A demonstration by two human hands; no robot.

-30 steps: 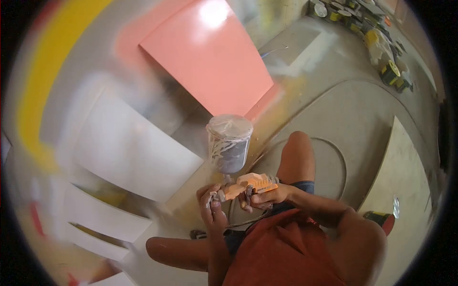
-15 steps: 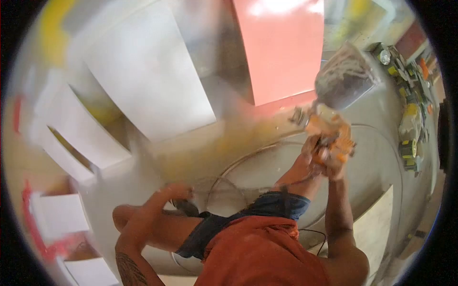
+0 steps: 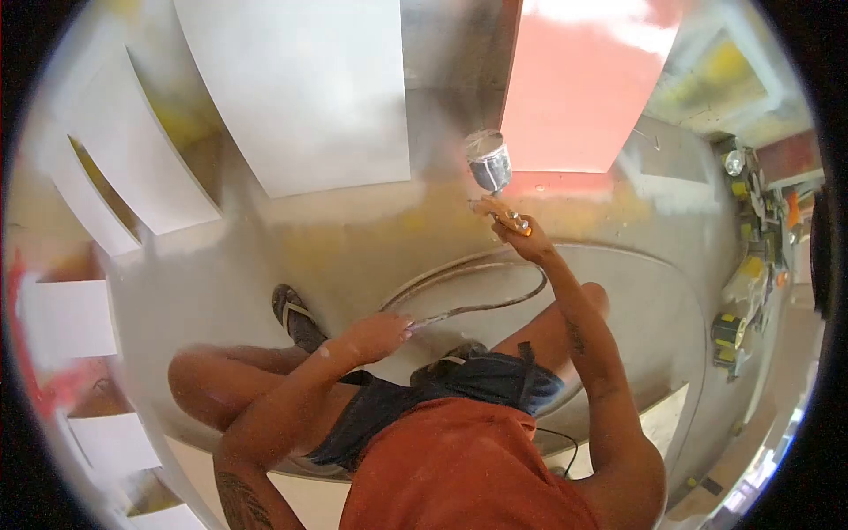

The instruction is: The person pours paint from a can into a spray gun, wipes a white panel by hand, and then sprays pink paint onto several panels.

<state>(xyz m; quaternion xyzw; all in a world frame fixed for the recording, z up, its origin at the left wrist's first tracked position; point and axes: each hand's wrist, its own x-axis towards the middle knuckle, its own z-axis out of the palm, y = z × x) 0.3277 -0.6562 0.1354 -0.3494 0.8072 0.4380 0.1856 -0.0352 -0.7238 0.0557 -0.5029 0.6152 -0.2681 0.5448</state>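
My right hand is closed round the handle of an orange spray gun, held out ahead of my knees. A paint-smeared cup sits on top of the gun, just left of the lower part of a pink panel. Over my lap, my left hand is wrapped round the air hose. That hose loops across the floor between my hands. A large white panel stands upright ahead, to the left of the gun.
Narrower white panels stand at the left, with small white boards nearer me. Several cans and tools line the right side. The hose curves over the grey floor around my feet. Pale boards lie behind me.
The spray gun and my right hand have moved left and away from me, and the cup is more upright. My left hand has shifted slightly right. My view has turned rightward.
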